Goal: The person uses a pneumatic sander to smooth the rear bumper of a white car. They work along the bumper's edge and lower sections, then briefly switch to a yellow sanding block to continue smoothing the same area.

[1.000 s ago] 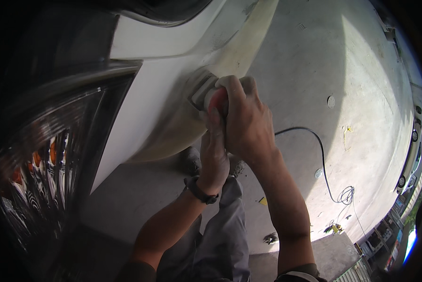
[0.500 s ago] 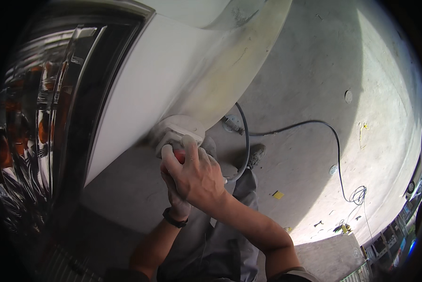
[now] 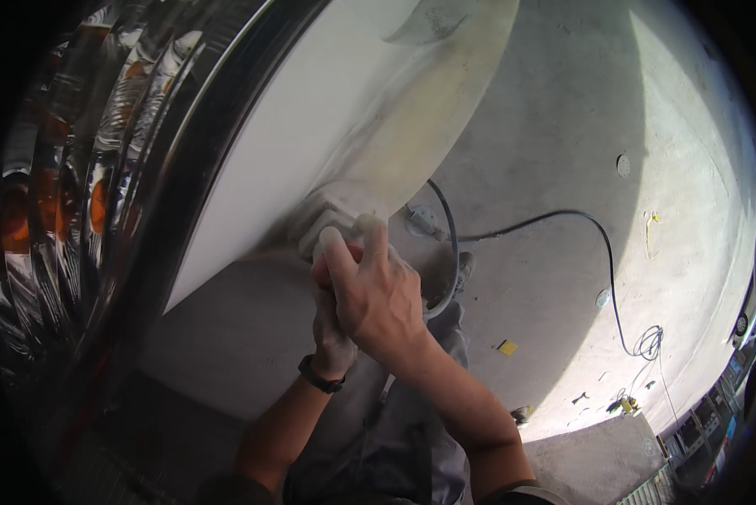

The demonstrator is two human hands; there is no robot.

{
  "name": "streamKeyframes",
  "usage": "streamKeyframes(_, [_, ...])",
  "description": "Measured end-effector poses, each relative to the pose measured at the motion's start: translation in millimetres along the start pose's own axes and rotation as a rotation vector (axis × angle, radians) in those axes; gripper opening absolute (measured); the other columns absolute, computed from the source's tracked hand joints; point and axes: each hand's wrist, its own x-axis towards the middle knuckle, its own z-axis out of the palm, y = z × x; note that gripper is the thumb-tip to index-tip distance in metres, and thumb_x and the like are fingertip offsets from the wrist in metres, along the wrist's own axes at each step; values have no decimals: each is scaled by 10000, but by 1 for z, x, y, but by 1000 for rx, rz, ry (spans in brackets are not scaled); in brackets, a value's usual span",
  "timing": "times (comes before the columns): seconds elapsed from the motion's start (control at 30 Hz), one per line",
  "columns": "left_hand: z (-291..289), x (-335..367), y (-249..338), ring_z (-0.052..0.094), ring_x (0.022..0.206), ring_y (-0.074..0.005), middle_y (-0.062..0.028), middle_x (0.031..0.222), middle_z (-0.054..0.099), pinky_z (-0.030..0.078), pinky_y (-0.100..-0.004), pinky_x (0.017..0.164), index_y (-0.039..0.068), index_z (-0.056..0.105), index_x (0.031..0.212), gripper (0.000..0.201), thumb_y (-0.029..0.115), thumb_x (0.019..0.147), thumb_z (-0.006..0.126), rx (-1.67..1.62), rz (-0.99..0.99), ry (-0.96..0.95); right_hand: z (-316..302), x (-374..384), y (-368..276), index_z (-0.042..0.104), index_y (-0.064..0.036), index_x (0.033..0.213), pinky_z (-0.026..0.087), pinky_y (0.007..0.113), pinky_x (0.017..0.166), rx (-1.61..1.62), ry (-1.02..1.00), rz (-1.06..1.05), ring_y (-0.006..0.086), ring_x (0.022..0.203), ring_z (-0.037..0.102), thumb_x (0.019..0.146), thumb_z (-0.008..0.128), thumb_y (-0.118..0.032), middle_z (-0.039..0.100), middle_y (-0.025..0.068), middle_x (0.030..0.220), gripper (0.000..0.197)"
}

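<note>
A dusty sander with a reddish part is pressed against the pale bumper in front of me. My right hand lies over the tool from above, its fingers bent around it and whitened with dust. Underneath, my left hand, with a dark wristband, grips the same tool; its fingers are mostly hidden behind the right hand. A yellowish sanded patch runs along the bumper's curve, close above the tool. Beside the right hand a dark hose curves down toward my hands; its end there is hidden.
A headlight with a dark trim edge fills the left side. On the concrete floor the hose runs off to a coil at the right. Small scraps, including a yellow piece, lie there. A kerb-like slab is at lower right.
Both hands and the sander have moved a little right and upward along the bumper. The view has shifted, so more of the headlight shows. Both hands keep their hold.
</note>
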Motion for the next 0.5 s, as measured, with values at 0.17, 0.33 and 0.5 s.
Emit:
streamKeyframes(0.17, [-18, -20, 2, 502, 1421, -246, -103, 1542, 464, 446, -448, 1170, 110, 317, 1600, 641, 550, 1139, 381, 239, 24, 101, 28, -25, -7, 619, -164, 1232, 601, 422, 655, -44, -3, -33, 308, 828, 716, 883, 762, -255, 545, 173, 1144, 388])
streamKeyframes(0.33, [34, 39, -16, 475, 1433, -179, -82, 1568, 457, 420, -364, 1175, 91, 281, 1660, 672, 548, 1169, 323, 197, -111, -20, -38, 14, 38, 592, -129, 1172, 584, 490, 695, 60, 0, 135, 402, 846, 719, 900, 759, -163, 555, 197, 1158, 321])
streamKeyframes(0.5, [55, 68, -14, 464, 1448, -154, -60, 1589, 458, 396, -322, 1194, 62, 272, 1680, 664, 513, 1193, 241, 193, -226, -71, -57, 36, 48, 568, -87, 1261, 577, 534, 746, 16, 24, 257, 469, 895, 698, 884, 800, -190, 573, 215, 1205, 455])
